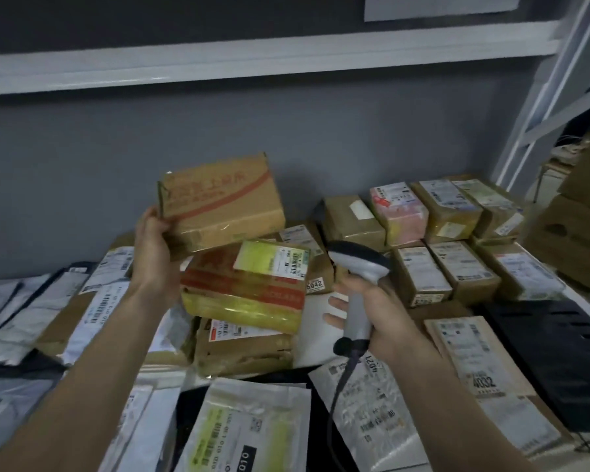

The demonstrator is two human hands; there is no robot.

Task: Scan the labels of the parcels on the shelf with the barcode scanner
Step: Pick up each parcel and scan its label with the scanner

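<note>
Down at six o'clock, a white mailer bag [249, 427] with a yellow-green label lies nearest, more flat bags spreading off toward eight o'clock. Up from there, at four o'clock of centre, the right hand [372, 318] wraps the grey handle of the barcode scanner [358, 287], fingers curled round it, cable trailing down toward six. The scanner head sits just beside a yellow-taped parcel [249, 287], whose white label faces up at its twelve o'clock corner; that parcel rests on a crumpled brown box [246, 349]. At nine o'clock of it, the left hand [152, 247] grips a cardboard box [222, 206] by its left edge, lifted and tilted above the pile. Farther back, at two o'clock, rows of small brown parcels [450, 247] stand against the grey wall [150, 148], the white shelf board [252, 59] overhead.
</note>
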